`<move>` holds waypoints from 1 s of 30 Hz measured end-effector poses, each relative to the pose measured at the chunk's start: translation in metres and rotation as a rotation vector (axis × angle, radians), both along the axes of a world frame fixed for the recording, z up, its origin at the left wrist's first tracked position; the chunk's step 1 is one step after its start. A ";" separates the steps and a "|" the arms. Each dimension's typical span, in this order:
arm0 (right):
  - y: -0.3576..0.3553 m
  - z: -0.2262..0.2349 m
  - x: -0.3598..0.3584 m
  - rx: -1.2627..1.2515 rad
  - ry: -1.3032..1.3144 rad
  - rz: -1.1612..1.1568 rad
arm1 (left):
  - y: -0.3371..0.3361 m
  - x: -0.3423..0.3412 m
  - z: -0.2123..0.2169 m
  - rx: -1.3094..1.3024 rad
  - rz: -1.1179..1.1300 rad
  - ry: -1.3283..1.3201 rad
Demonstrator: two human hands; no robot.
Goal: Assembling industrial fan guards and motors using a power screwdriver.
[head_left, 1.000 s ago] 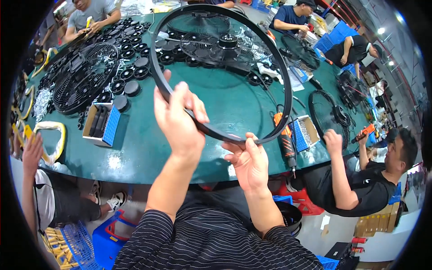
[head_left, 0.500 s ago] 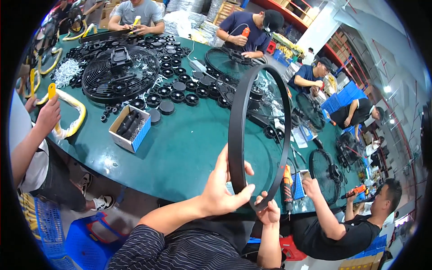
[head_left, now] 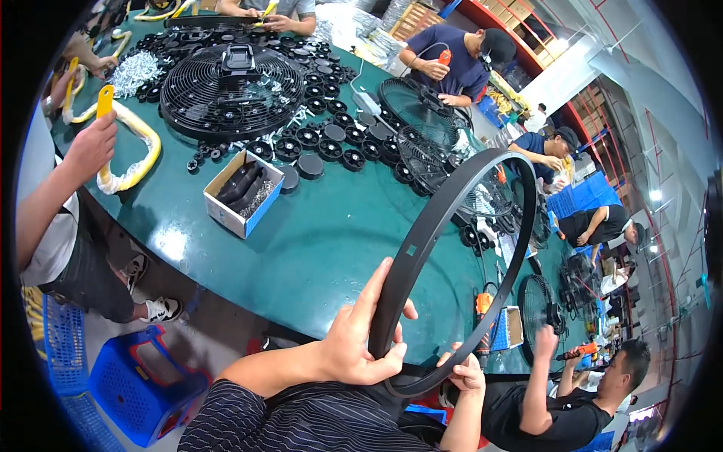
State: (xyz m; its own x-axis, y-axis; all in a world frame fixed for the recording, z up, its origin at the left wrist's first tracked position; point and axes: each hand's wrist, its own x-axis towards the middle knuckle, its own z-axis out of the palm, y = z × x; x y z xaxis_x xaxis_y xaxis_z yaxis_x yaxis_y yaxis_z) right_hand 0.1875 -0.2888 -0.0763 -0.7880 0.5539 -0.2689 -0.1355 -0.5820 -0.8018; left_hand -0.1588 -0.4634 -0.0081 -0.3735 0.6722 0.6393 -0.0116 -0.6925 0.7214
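A large black ring, a flat hoop-like band, leans to the right above the near edge of the green table. Its lower left side is gripped by my left hand, with the thumb and fingers on either side of the band. My right hand closes on the lower right part of the hoop. A small square hole shows in the band above my left fingers.
On the green table stand an open box of screws and black parts, a black fan guard and black round knobs. An orange power screwdriver lies right of the hoop. Below left is a blue stool. Co-workers surround the table.
The hoop has tipped to the right and lower, still in both hands, and its square hole has come into sight. The whole view has shifted. The co-worker at right has raised an arm.
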 end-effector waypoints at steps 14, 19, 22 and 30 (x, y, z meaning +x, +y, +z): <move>-0.042 0.032 -0.026 0.292 -0.778 0.163 | -0.051 -0.064 -0.082 -0.972 0.673 1.087; -0.015 0.048 -0.023 0.809 -1.142 -0.053 | -0.030 -0.064 -0.088 -0.969 0.674 0.910; 0.011 0.039 -0.032 1.087 -1.228 -0.397 | -0.024 -0.064 -0.085 -0.962 0.617 0.945; 0.057 0.002 -0.063 1.379 -1.324 -0.348 | -0.018 -0.082 -0.084 -0.756 0.501 0.967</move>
State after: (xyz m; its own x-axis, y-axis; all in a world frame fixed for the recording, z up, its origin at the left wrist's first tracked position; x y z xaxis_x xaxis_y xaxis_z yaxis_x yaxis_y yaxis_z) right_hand 0.1243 -0.2313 -0.0741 -0.3103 0.9333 0.1808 0.8909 0.3518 -0.2872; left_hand -0.2405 -0.4812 -0.0922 -0.2929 0.9018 0.3176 0.8589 0.1022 0.5019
